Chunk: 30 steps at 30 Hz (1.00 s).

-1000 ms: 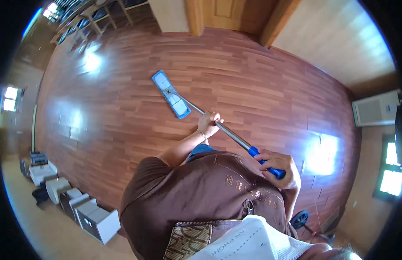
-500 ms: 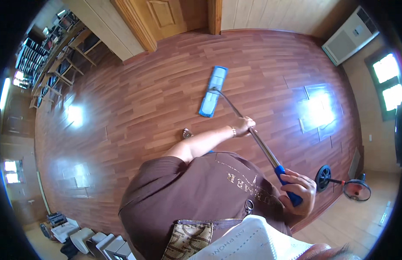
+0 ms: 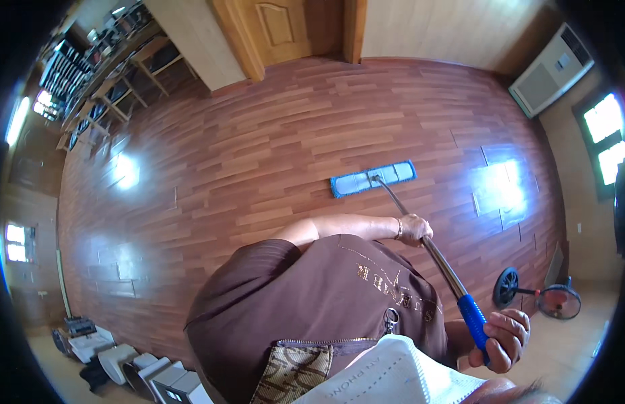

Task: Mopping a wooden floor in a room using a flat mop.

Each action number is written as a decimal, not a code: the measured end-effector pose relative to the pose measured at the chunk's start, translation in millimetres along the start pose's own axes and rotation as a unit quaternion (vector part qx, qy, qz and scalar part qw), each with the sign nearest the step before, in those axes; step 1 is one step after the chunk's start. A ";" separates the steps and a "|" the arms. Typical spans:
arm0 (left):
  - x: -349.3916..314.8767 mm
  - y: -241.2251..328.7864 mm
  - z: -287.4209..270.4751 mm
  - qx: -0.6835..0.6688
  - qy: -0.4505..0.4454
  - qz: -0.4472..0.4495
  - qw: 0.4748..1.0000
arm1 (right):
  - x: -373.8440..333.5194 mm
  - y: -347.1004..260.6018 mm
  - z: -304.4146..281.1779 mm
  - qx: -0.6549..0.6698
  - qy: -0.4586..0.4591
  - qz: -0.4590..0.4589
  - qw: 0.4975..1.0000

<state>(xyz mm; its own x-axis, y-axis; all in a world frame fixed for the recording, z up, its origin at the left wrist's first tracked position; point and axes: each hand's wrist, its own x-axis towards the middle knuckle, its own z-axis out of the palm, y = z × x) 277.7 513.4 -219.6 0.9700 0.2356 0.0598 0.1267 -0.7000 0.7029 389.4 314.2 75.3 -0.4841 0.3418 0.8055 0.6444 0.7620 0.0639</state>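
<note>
Head view, hands and flat mop: mop head lies flat on the brown plank floor, beyond the wearer's torso and a little right of centre; blue fringe, paler backing on top. Metal pole runs from it down to the right. Left hand, bracelet at its wrist, is closed around the pole partway up. Right hand has its fingers curled around the blue grip near the upper end.

Containers: row of pale, box-like items along the lower left edge; contents cannot be made out at this angle. Next to them, a white tray-shaped piece and a dark stacked item; a black, soft-looking bundle lies beside the row. Upper left, a dark rack with many pale layers, too small to identify.

Surroundings: wooden chairs stand along a cluttered long table, upper left. Wooden door at the top, beyond the mop head. White floor-standing air unit at upper right, near a bright window.

In the way: a fan with a round black base stands right of the grip; the brown shirt hides the floor at lower centre
</note>
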 end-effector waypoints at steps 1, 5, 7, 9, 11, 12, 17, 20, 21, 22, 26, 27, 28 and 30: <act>-7.4 4.0 0.0 0.006 0.000 -0.020 1.000 | 0.2 -0.3 -2.9 0.005 -0.013 -0.003 1.000; -41.2 10.7 0.1 0.037 0.086 -0.066 0.993 | 4.4 7.8 1.6 0.081 -0.008 -0.038 0.996; -57.9 5.7 -1.7 0.033 0.135 -0.103 0.985 | 9.6 11.0 16.3 0.114 0.034 -0.040 0.992; -83.3 -1.8 -0.3 0.065 0.178 -0.109 0.976 | 9.5 14.1 28.0 0.176 0.032 -0.052 0.982; -104.4 -7.2 0.1 0.088 0.219 -0.154 0.960 | 8.7 15.9 46.0 0.232 0.050 -0.045 0.970; -117.7 -8.6 -0.2 0.089 0.241 -0.188 0.948 | 10.9 16.5 57.2 0.248 0.050 -0.038 0.967; -183.0 -21.3 -6.0 0.113 0.359 -0.215 0.901 | 28.2 13.7 96.3 0.358 -0.015 -0.038 0.933; -222.0 -27.9 -5.6 0.108 0.378 -0.292 0.872 | 30.5 0.7 137.7 0.412 0.032 -0.027 0.910; -235.0 -30.5 -2.8 0.127 0.385 -0.312 0.859 | 29.9 -6.2 149.1 0.431 0.032 -0.010 0.902; -247.5 -35.4 1.1 0.146 0.392 -0.332 0.845 | 30.9 -13.7 159.2 0.449 0.032 0.006 0.893; -291.0 -55.7 12.7 0.169 0.475 -0.353 0.788 | 31.9 -25.5 196.0 0.528 -0.007 0.035 0.848; -307.8 -67.7 22.4 0.166 0.491 -0.375 0.769 | 34.4 -28.1 206.0 0.550 -0.036 0.020 0.834; -323.7 -77.7 33.6 0.164 0.506 -0.396 0.749 | 37.5 -31.1 216.7 0.571 -0.065 0.005 0.819; -342.4 -75.1 29.0 0.147 0.529 -0.417 0.724 | 38.8 -37.9 234.2 0.583 -0.119 0.025 0.804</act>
<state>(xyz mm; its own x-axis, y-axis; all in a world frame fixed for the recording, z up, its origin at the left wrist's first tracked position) -57.9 465.8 -313.5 -0.1514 0.9353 0.3197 0.7668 -0.0930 0.6351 207.6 427.4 -33.8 -0.6635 0.3777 0.6458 -0.2584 0.6944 -0.6716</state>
